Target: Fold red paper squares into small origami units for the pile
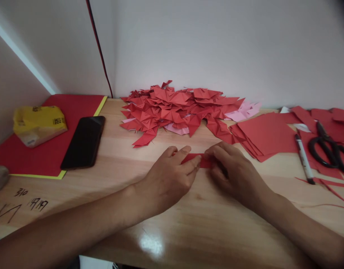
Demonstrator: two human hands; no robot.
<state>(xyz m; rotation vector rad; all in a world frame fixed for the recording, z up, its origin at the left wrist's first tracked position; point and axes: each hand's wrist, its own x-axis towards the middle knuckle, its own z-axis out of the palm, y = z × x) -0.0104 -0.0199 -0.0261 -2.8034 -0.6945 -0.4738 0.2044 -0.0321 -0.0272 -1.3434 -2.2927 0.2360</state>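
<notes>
A folded red paper strip (205, 162) is held between the two hands at the middle of the wooden tabletop (205, 220), just in front of a heap of folded red paper pieces (174, 99). The fingers of the left hand (168, 179) are partly spread and laid across the strip; whether it is also pinched from below cannot be told. By the right hand (236, 172), curled, the strip's right end is pinched. Pink paper pieces (243, 111) are mixed into the heap, and its right side is met by stacked red paper sheets (269, 132). Farther right, a marker pen (304, 158) and black-handled scissors (326, 138) are laid. At the left, a smartphone (83, 144) and a yellow packet (40, 121) are rested on a yellow-edged red sheet (76, 104)
</notes>
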